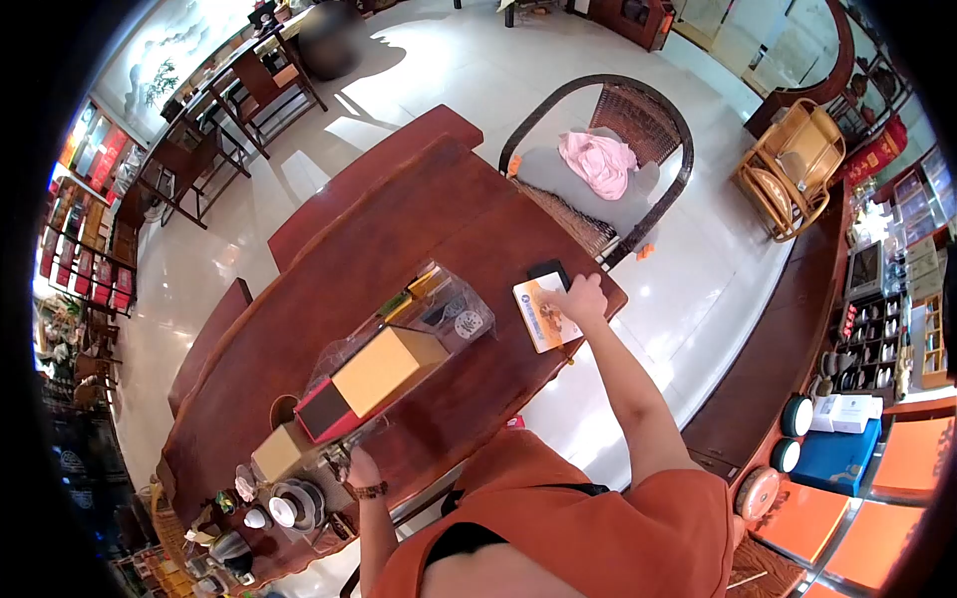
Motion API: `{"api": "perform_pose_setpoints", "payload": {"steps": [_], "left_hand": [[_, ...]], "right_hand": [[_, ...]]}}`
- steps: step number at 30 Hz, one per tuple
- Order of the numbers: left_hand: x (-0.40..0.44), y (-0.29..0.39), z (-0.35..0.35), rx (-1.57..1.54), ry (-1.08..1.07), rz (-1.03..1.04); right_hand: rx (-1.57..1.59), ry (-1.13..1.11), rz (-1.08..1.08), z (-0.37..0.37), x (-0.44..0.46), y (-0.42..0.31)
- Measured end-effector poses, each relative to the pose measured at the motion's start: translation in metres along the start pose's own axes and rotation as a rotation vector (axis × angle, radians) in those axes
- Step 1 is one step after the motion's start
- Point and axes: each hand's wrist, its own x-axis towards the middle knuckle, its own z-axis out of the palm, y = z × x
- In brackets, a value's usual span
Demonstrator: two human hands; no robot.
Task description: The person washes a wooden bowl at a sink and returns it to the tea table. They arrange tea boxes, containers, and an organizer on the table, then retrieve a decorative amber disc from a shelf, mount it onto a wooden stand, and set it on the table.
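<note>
My right hand (586, 298) is at the right end of the dark red wooden table, its fingers closed on the upper right part of a white and orange booklet (541, 317). A flat black object (548, 270) lies just behind the booklet. My left hand (362, 470), with a beaded bracelet at the wrist, is near the table's front edge, beside a small tan box (283, 452) and some crinkled clear plastic. Its fingers look curled, but what they hold is unclear. Between my hands lie a yellow box (389, 370), a red and dark box (326, 410) and a clear plastic package (461, 316).
Cups and bowls (284, 511) crowd the table's left end. A wicker armchair (653, 135) with a pink cloth (600, 164) stands behind the right end, and a bench (429, 130) runs along the far side. Orange panels (902, 463) and a blue box (842, 456) are at right.
</note>
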Motion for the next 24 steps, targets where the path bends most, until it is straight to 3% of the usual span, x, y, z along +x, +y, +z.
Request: {"api": "perform_pose_setpoints", "payload": {"steps": [2, 5, 10, 13, 15, 17, 19, 21, 24], "left_hand": [[-0.006, -0.039, -0.002, 0.281, -0.087, -0.016], [-0.016, -0.035, -0.007, 0.268, -0.134, 0.040], [-0.029, -0.025, -0.002, 0.277, -0.152, -0.047], [-0.039, -0.019, 0.003, 0.262, -0.081, -0.146], [-0.048, -0.012, 0.006, 0.242, -0.018, -0.218], [-0.064, 0.000, 0.013, 0.215, 0.047, -0.293], [-0.083, 0.010, 0.019, 0.195, 0.112, -0.355], [-0.108, 0.019, 0.021, 0.181, 0.164, -0.410], [-0.136, 0.023, 0.011, 0.163, 0.238, -0.498]], "right_hand": [[-0.121, -0.098, 0.053, 0.010, 0.011, 0.008], [-0.008, -0.269, 0.036, 0.017, 0.033, 0.014], [0.271, -0.479, -0.196, 0.029, 0.069, 0.019], [0.431, -0.543, -0.398, -0.015, 0.104, -0.027], [0.382, -0.494, -0.534, 0.004, 0.168, -0.068], [0.335, -0.500, -0.562, 0.018, 0.218, -0.123], [0.350, -0.632, -0.538, 0.073, 0.274, -0.163], [0.242, -0.738, -0.546, 0.081, 0.286, -0.203], [-0.016, -0.477, -0.752, 0.087, 0.291, -0.236]]}}
